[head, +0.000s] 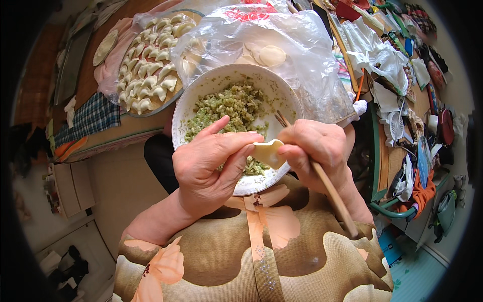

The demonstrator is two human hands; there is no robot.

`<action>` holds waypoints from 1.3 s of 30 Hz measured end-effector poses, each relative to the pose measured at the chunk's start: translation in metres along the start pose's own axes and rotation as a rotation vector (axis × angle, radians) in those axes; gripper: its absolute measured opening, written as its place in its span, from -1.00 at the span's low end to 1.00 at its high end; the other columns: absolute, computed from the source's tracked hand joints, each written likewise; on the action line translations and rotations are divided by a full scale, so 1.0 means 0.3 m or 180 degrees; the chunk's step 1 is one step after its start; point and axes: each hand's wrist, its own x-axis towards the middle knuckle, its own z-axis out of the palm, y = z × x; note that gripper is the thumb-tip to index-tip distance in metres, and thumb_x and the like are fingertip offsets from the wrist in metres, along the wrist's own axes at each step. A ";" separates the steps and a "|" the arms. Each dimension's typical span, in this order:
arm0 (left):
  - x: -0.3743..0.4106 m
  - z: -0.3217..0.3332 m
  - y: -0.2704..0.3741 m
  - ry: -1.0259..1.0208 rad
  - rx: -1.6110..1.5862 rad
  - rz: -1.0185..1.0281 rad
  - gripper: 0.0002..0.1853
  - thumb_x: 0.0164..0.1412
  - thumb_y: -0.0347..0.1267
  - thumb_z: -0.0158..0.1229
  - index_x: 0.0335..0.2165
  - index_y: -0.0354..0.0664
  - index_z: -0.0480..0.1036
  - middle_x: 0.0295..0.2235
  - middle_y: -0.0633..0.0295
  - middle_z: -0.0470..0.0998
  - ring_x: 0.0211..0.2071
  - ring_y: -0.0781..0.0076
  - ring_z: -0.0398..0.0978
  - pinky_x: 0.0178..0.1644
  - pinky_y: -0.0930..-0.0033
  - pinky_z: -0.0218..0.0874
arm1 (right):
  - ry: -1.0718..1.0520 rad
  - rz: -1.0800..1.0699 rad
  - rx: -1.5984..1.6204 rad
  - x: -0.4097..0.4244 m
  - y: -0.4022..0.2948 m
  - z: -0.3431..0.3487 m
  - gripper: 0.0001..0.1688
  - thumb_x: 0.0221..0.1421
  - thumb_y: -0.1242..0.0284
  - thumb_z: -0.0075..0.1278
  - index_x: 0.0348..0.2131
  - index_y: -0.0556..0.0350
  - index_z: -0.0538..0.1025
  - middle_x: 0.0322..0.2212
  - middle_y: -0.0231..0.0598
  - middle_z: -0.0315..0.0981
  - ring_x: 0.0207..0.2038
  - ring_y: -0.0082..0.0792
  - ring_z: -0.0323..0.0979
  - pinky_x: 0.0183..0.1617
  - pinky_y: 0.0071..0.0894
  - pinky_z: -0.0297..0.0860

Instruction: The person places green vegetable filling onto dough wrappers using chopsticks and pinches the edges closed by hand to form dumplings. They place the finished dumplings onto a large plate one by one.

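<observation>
Between my two hands, above the near part of a white bowl (236, 71), is a folded dumpling (268, 151). My left hand (213, 160) pinches its left end with thumb and index finger. Thumb and fingers of my right hand (317, 151) press its right end, and the same hand grips wooden chopsticks (332, 196) whose tips point into the bowl. Chopped green filling (230, 105) lies in the bowl, partly hidden by my hands. Round dough wrappers (269, 55) rest beyond the bowl under a clear plastic bag (302, 34).
At the upper left, a round tray (177, 94) carries rows of folded dumplings (147, 81). A checked cloth (92, 117) hangs at the table edge. Cluttered surfaces on the right hold bags, a small white fan (394, 126) and an orange cloth (422, 194).
</observation>
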 end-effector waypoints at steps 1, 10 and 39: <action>0.000 -0.001 0.002 0.0067 -0.0028 -0.0032 -0.86 0.06 -0.53 0.21 -0.33 -0.19 0.57 -0.42 0.21 0.62 -0.43 0.38 0.59 -0.01 0.15 0.28 | 0.0023 0.0025 0.0045 0.000 0.000 0.003 -0.70 0.03 0.38 0.11 -0.62 0.11 0.37 -0.71 -0.24 0.29 -0.68 -0.18 0.33 -0.63 -0.29 0.24; -0.010 0.023 0.036 0.0354 -0.1507 -0.1235 -0.83 0.15 -0.54 0.13 -0.25 -0.35 0.54 -0.45 0.21 0.59 -0.44 0.71 0.46 -0.35 0.64 0.28 | 0.0028 0.0097 -0.0077 -0.003 -0.009 0.002 -0.69 0.04 0.50 0.07 -0.66 0.12 0.29 -0.72 -0.20 0.20 -0.69 -0.14 0.27 -0.65 -0.23 0.17; 0.005 0.063 0.026 -0.0098 -0.2712 -0.1298 -0.55 0.34 -0.48 -0.20 0.17 -0.38 0.08 0.00 0.02 0.39 0.01 0.32 0.40 0.12 0.28 0.28 | 0.0507 0.0702 0.0272 -0.001 -0.026 0.023 -0.68 0.11 0.50 0.05 -0.65 0.19 0.34 -0.74 -0.18 0.19 -0.71 -0.22 0.24 -0.64 -0.32 0.15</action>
